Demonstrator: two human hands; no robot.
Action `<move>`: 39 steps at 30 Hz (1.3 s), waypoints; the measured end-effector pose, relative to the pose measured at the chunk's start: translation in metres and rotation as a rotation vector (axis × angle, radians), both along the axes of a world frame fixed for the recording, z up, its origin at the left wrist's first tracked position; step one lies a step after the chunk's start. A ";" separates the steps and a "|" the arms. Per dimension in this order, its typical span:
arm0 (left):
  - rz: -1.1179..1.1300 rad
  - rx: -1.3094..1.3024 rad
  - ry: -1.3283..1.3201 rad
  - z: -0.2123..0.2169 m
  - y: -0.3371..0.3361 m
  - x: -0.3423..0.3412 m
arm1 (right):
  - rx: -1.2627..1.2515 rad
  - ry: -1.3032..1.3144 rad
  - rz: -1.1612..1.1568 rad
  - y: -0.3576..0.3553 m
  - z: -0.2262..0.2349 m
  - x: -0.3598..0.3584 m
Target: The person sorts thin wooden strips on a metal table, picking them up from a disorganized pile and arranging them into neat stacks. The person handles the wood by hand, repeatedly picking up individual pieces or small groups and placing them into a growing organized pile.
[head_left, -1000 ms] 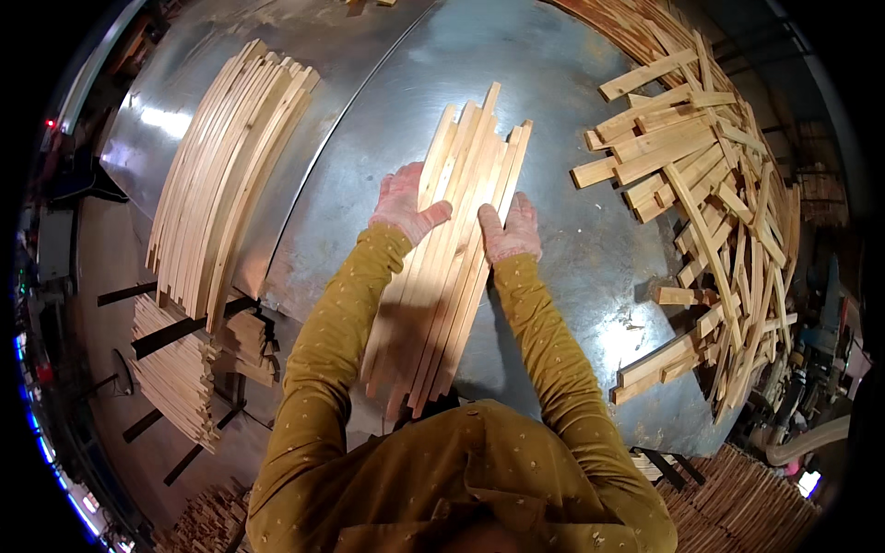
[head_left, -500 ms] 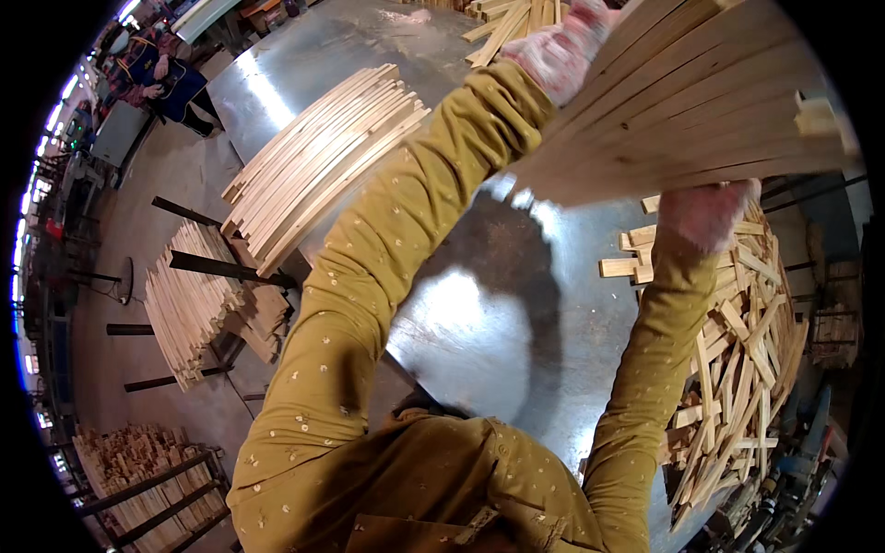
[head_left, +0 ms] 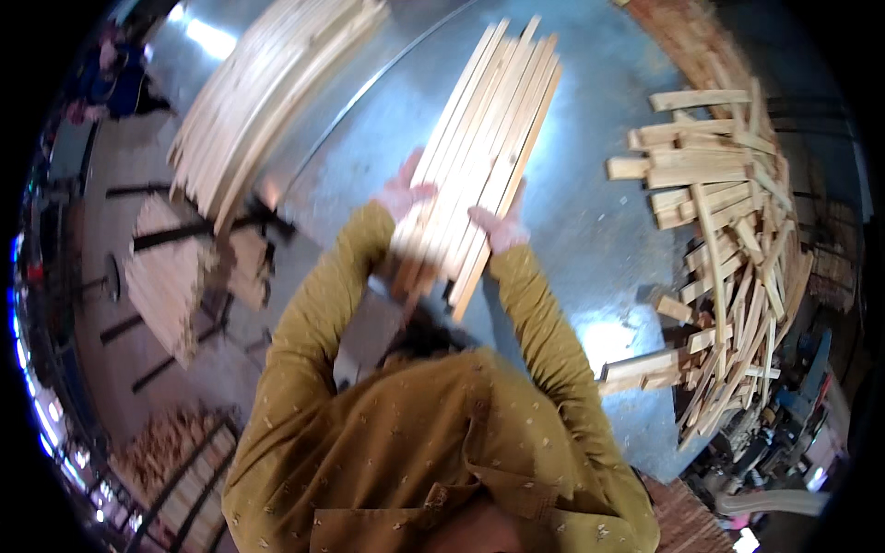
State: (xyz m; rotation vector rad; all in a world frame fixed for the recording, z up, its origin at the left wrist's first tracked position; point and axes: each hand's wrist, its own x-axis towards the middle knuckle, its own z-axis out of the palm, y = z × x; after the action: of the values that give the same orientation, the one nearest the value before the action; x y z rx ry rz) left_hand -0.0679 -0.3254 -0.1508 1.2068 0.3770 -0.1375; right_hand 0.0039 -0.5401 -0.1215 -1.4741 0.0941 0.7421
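Gripping the wooden strips (head_left: 479,147) from both sides, the left hand (head_left: 402,195) and right hand (head_left: 503,227) hold them between their fingers (head_left: 482,217), thumbs on top, probably so none slips loose, the tabletop (head_left: 590,230) below the fingers

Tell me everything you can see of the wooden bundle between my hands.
The bundle of strips looks like pale wood: slim pieces side by side, with uneven ends. It slants from lower left to upper right over the metal table. Your left hand and right hand clasp its sides, thumbs on top. Blur hides fine detail.
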 end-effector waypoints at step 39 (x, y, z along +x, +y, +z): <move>-0.092 2.102 0.453 0.030 0.100 -0.108 | 0.137 0.104 -0.068 0.108 -0.032 -0.090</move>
State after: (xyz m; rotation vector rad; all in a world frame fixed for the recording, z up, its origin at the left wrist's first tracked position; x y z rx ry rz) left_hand -0.1757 -0.2257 -0.1206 3.2914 0.9193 -0.0473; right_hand -0.0859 -0.4324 -0.1534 -1.2957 0.1688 0.7548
